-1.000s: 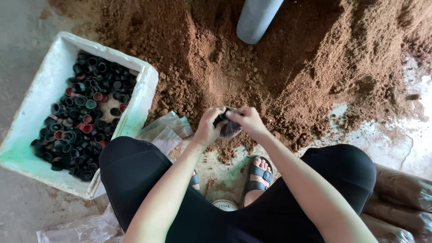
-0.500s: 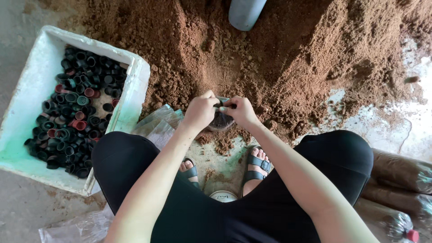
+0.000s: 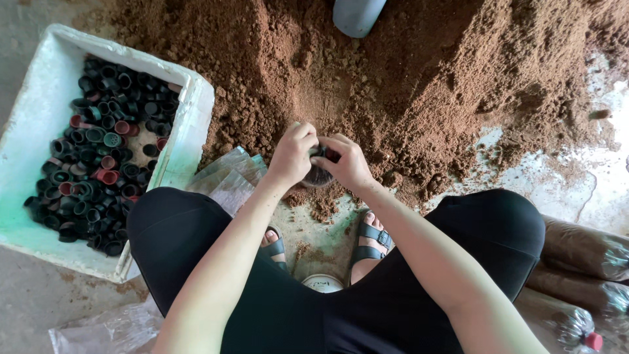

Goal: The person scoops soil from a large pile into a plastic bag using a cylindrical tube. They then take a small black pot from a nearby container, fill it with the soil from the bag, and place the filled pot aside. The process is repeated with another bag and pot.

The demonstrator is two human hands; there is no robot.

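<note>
We could barely make out the small dark object (image 3: 321,167) between our hands, since our fingers (image 3: 341,145) covered most of it; only a rounded dark underside and a reddish speck near the top showed, so its kind stayed unclear. Our left hand (image 3: 293,154) curled in from the left, fingers bent and closed over the object's top, while our right hand (image 3: 347,162) pinched it from the other side, both wrists meeting low over the edge of the brown soil heap (image 3: 406,85). A grey cylinder (image 3: 357,14) was cut off at the top edge. To the left sat a white foam box (image 3: 39,111) full of dark and red caps (image 3: 98,157), and clear plastic bags (image 3: 229,177) peeked out beside our knee.
</note>
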